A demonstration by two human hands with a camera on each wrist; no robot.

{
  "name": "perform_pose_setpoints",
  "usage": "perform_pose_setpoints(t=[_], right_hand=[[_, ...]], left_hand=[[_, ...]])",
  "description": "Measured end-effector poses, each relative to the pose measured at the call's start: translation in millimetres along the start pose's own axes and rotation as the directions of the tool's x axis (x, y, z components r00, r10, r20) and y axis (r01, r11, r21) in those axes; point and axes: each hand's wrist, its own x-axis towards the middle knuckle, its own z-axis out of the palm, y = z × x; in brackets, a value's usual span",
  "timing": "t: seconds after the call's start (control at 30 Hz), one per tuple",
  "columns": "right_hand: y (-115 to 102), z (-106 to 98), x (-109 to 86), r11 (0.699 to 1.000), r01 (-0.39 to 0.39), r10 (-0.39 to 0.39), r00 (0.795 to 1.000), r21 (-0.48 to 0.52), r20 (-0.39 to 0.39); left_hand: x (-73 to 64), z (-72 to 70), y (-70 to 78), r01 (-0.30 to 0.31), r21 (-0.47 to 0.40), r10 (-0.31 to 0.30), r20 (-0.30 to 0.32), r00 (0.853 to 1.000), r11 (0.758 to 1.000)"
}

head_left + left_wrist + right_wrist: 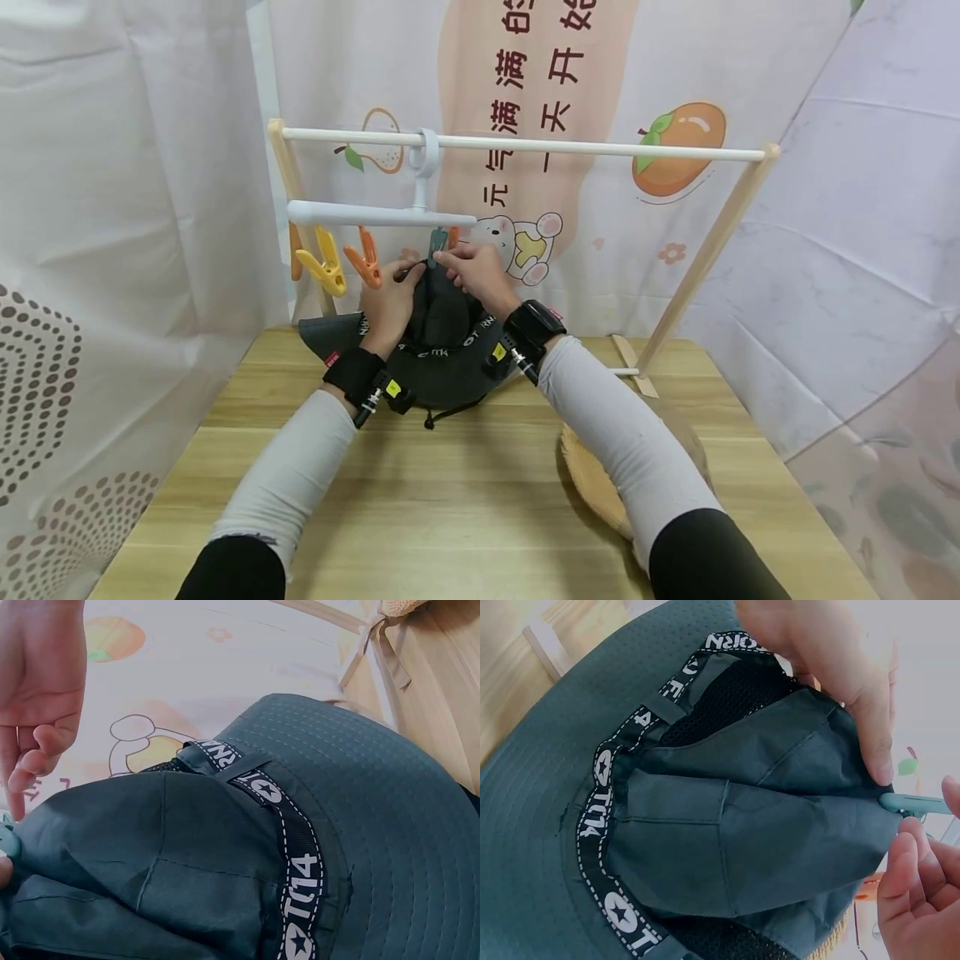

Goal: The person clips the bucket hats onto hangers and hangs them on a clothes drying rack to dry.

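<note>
Dark green hat (438,325) at twelve o'clock: left hand (392,300) grips its crown, right hand (483,271) pinches a green clip (438,243) there. Overhead, white hanger (375,214); below, wooden table (420,517), fuzzy tan item (596,479) four o'clock from the hat; beyond, printed curtain (360,67).

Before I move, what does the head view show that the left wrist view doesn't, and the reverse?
Only the head view: the white hanger on its rod, and the yellow clip.
Only the left wrist view: rows of stitching on the brim.
Both: the dark hat, the right hand and the teal clip, cut off by the left wrist picture's edge.
</note>
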Motion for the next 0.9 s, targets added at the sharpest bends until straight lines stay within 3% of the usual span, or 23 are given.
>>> perform_pose_setpoints(t=[0.33,0.43,0.57,0.73,0.9], right_hand=[[11,-3,-8.5,0.999,0.011,-0.010,1.000,-0.038,0.002],[15,-4,-11.4,0.999,0.010,-0.010,1.000,-0.034,-0.001],[19,-11,-15.5,0.999,0.029,-0.028,1.000,-0.031,0.011],[24,-23,-21.1,0.999,0.021,-0.021,1.000,-0.049,0.014],[32,-37,-29.8,0.994,0.008,-0.006,1.000,-0.108,0.018]], left_hand=[[-3.2,-4.8,-1.7,0.041,-0.131,-0.045,-0.030,0.999,0.991],[-5.3,-5.8,-2.6,0.020,-0.172,-0.033,-0.075,0.997,0.985],[-7.9,-6.8,-1.5,-0.038,-0.111,0.024,-0.129,0.991,0.993],[-14.1,-9.4,2.8,-0.071,0.001,0.070,-0.121,0.990,0.997],[-20.4,-9.5,1.5,-0.119,-0.049,0.112,-0.130,0.985,0.992]])
